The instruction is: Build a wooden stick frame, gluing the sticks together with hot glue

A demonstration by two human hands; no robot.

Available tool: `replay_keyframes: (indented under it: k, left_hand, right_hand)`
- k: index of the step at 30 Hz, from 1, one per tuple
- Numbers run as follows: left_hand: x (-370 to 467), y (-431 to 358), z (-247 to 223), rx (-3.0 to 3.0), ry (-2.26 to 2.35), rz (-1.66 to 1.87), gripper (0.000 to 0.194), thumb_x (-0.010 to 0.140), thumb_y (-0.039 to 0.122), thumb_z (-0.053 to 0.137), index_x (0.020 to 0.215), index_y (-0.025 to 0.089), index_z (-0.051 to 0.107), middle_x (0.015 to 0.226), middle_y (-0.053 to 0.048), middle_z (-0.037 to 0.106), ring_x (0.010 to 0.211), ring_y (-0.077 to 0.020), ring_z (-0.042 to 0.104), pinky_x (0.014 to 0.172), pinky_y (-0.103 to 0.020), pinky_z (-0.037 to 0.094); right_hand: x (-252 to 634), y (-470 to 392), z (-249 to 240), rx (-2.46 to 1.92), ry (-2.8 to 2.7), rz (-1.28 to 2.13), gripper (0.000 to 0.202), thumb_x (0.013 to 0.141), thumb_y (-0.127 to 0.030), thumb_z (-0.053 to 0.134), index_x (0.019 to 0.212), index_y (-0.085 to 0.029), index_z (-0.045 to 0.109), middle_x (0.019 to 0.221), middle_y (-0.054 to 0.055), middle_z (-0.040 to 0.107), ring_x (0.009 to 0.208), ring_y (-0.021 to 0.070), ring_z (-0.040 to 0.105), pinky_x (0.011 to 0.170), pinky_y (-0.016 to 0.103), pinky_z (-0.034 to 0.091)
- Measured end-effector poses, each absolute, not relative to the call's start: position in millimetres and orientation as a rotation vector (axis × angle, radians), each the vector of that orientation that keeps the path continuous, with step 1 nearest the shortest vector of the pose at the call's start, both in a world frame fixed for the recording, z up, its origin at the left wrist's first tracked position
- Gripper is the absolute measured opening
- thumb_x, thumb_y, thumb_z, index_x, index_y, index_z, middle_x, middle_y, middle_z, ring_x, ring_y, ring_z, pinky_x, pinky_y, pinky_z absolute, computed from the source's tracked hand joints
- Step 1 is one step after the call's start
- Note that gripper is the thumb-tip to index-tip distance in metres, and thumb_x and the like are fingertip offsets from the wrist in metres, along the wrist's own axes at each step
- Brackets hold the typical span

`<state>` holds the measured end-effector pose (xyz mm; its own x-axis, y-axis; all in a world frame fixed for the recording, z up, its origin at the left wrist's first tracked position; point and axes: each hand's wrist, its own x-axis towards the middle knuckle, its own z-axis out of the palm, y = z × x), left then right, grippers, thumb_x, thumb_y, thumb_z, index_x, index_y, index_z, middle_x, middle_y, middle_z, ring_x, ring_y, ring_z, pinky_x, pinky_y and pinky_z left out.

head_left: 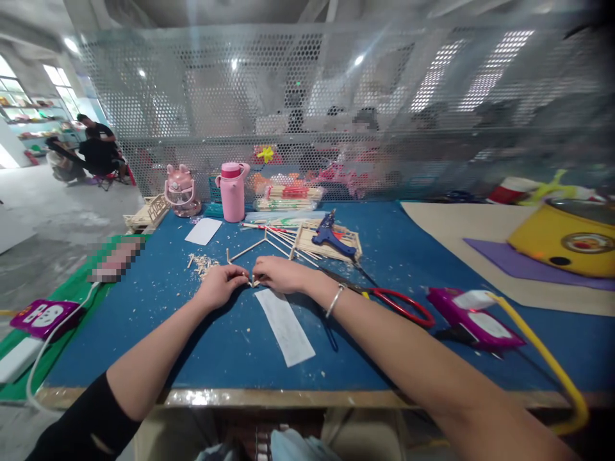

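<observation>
Right forearm (413,358), wearing a silver bangle (335,301), crossing the desk (216,358). Left hand (218,286) and right hand (276,274), fingertips nearly meeting, pinching small stick pieces (253,280). Angled stick frame (247,249) lying just beyond them. White paper strip (285,328) lying nearer the camera. Blue glue gun (331,235) resting on sticks.

Screen (192,102): perforated metal, rising behind the blue table (192,365)
Floor (96,221): grey, showing at left
Windows (60,78): letting in daylight, far left
Shelves (29,120): standing below them
Lamp (71,45): glowing overhead
</observation>
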<state>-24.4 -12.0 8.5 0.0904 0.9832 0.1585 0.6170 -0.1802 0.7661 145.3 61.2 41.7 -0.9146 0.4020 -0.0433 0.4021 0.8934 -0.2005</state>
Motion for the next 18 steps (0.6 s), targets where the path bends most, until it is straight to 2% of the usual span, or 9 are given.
replay_keyframes:
  k: [6, 11, 13, 18]
  left_hand:
    - [-23.6, 0.3, 17.5, 1.808, 1.585, 0.909, 0.026, 0.073, 0.033, 0.051, 0.081, 0.014, 0.067, 0.071, -0.002, 0.068, 0.063, -0.0145, 0.057, 0.062, -0.024, 0.041]
    - [-28.3, 11.0, 22.0, 1.652, 1.611, 1.022, 0.028, 0.07, 0.035, 0.054, 0.081, 0.011, 0.064, 0.066, -0.002, 0.065, 0.056, -0.0126, 0.053, 0.057, -0.023, 0.04]
    - [-28.3, 7.4, 19.0, 1.618, 1.605, 1.07, 0.031, 0.071, 0.036, 0.053, 0.086, 0.01, 0.063, 0.069, -0.004, 0.065, 0.057, -0.0124, 0.053, 0.057, -0.023, 0.04]
    - [-25.6, -4.5, 10.3, 1.718, 1.509, 0.943, 0.028, 0.071, 0.035, 0.057, 0.086, 0.013, 0.066, 0.074, -0.004, 0.068, 0.067, -0.0146, 0.057, 0.067, -0.026, 0.042]
  right_hand:
    - [144.1, 65.4, 35.3, 0.675, 3.108, -0.392, 0.004, 0.076, -0.012, 0.056, 0.077, -0.013, 0.059, 0.077, 0.002, 0.055, 0.069, 0.0109, 0.046, 0.064, 0.021, 0.033]
    - [151.2, 66.5, 34.9, 0.722, 3.258, -0.556, 0.008, 0.075, -0.01, 0.054, 0.079, -0.012, 0.06, 0.075, 0.002, 0.058, 0.07, 0.0112, 0.047, 0.065, 0.021, 0.034]
    - [155.1, 62.3, 34.4, 0.861, 3.328, -0.718, 0.009, 0.075, -0.01, 0.052, 0.08, -0.012, 0.06, 0.075, 0.002, 0.058, 0.07, 0.0109, 0.048, 0.066, 0.022, 0.035]
    - [158.4, 46.3, 23.7, 1.214, 3.166, -1.457, 0.008, 0.073, -0.015, 0.054, 0.075, -0.014, 0.061, 0.064, -0.002, 0.056, 0.058, 0.0086, 0.047, 0.057, 0.019, 0.036]
